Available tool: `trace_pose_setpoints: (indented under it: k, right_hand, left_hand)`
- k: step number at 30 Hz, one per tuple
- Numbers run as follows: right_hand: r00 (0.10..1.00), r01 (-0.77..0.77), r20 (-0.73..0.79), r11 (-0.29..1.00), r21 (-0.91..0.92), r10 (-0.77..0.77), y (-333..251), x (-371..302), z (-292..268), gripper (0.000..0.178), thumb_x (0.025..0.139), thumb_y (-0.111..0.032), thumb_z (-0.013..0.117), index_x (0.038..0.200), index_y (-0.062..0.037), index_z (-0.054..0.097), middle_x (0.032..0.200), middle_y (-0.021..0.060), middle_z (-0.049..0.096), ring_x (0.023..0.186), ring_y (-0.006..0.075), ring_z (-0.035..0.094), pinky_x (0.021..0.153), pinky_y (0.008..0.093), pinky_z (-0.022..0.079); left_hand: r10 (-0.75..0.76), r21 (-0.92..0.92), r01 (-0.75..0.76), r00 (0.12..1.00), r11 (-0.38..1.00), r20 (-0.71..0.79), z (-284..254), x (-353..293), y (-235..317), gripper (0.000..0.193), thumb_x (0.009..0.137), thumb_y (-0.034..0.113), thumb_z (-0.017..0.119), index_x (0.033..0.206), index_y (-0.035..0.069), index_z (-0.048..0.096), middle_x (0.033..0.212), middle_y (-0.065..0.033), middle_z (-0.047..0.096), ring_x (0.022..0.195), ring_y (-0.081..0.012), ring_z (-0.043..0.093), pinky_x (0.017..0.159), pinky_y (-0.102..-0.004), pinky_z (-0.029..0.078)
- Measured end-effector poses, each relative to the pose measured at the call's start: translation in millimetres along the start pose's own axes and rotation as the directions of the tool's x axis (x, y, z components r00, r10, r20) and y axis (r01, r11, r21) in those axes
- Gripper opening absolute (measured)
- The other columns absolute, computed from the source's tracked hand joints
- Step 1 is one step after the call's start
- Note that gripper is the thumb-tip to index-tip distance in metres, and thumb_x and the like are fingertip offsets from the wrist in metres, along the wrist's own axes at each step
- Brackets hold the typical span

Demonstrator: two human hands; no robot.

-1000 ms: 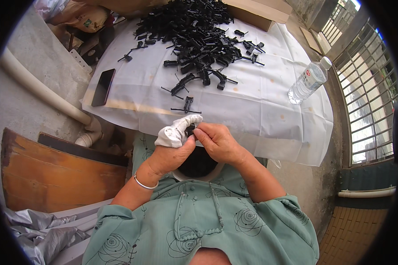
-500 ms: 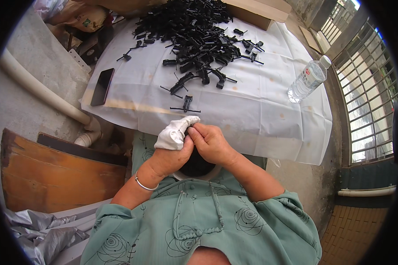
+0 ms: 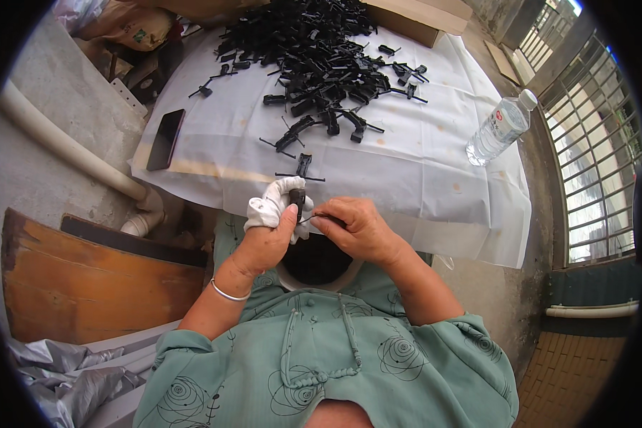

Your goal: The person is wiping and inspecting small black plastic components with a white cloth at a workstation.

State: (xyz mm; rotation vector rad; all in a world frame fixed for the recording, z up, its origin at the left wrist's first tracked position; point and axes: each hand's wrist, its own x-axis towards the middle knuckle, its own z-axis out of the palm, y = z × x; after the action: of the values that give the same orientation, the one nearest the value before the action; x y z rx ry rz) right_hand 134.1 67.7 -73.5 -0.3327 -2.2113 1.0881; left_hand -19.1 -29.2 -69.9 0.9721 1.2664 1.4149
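Observation:
My left hand, its fingers covered by a white cloth glove and its thumb bare, is closed on a small black plastic part. My bare right hand pinches a dark, slender tool; its thin tip points left to the part's lower end. I cannot tell whether the tip touches. Just beyond my left hand, a similar black part with a crossing rod lies on the white-covered table. Below both hands is a round container with a pale rim and a dark inside.
A large heap of black plastic parts covers the table's far middle. A phone lies at the left edge, and a clear water bottle stands at the right. A cardboard box sits behind. A wooden board leans at the left.
My hands, close together before, have moved apart. The black part now shows in my left hand, and the slender tool shows in my right.

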Motion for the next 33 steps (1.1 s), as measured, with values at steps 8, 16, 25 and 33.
trace_pose_setpoints:
  k: [8, 16, 25, 33]
  right_hand:
    - [0.944, -0.32, -0.013, 0.925, 0.205, 0.33, -21.1, 5.7, 4.7, 0.015, 0.087, -0.013, 0.057, 0.079, -0.0007, 0.058, 0.063, 0.0055, 0.05, 0.057, 0.0144, 0.044, 0.055, 0.0274, 0.04]
    - [0.981, -0.187, 0.073, 0.975, 0.117, 0.179, -11.5, 5.1, 6.2, 0.021, 0.09, -0.015, 0.05, 0.076, 0.0004, 0.054, 0.065, 0.0109, 0.051, 0.057, 0.0196, 0.045, 0.055, 0.0314, 0.04]
    - [0.967, -0.253, 0.014, 0.963, 0.088, 0.253, -6.3, 2.4, 39.2, 0.023, 0.089, -0.015, 0.049, 0.074, 0.0013, 0.051, 0.065, 0.0193, 0.053, 0.057, 0.0354, 0.047, 0.055, 0.0385, 0.041]
    - [0.976, -0.218, -0.022, 0.969, -0.117, 0.217, 13.6, 8.0, 12.6, 0.02, 0.088, -0.017, 0.052, 0.076, -0.0011, 0.053, 0.067, 0.0164, 0.054, 0.057, 0.0323, 0.05, 0.054, 0.037, 0.043]
  left_hand:
    - [-0.01, -0.132, 0.039, 0.977, 0.99, 0.214, 3.7, -6.2, 7.4, 0.034, 0.087, 0.003, 0.039, 0.122, 0.004, 0.038, 0.081, 0.0009, 0.047, 0.059, -0.0035, 0.039, 0.052, -0.0186, 0.036]
    - [-0.04, -0.16, 0.067, 0.985, 0.985, 0.166, 2.7, -4.7, 3.2, 0.029, 0.086, 0.003, 0.04, 0.115, 0.004, 0.041, 0.079, 0.0, 0.046, 0.061, -0.0049, 0.041, 0.054, -0.0208, 0.038]
    - [0.201, 0.517, -0.188, 0.979, 0.835, 0.033, 5.7, -13.3, -7.7, 0.028, 0.08, 0.001, 0.04, 0.107, -0.002, 0.044, 0.097, -0.0106, 0.049, 0.089, -0.0189, 0.049, 0.082, -0.0275, 0.04]
    - [0.432, 0.739, -0.449, 0.871, 0.502, 0.236, -6.5, -1.9, -3.5, 0.027, 0.082, 0.009, 0.052, 0.107, -0.001, 0.054, 0.096, -0.0172, 0.058, 0.091, -0.0311, 0.056, 0.079, -0.0333, 0.046]
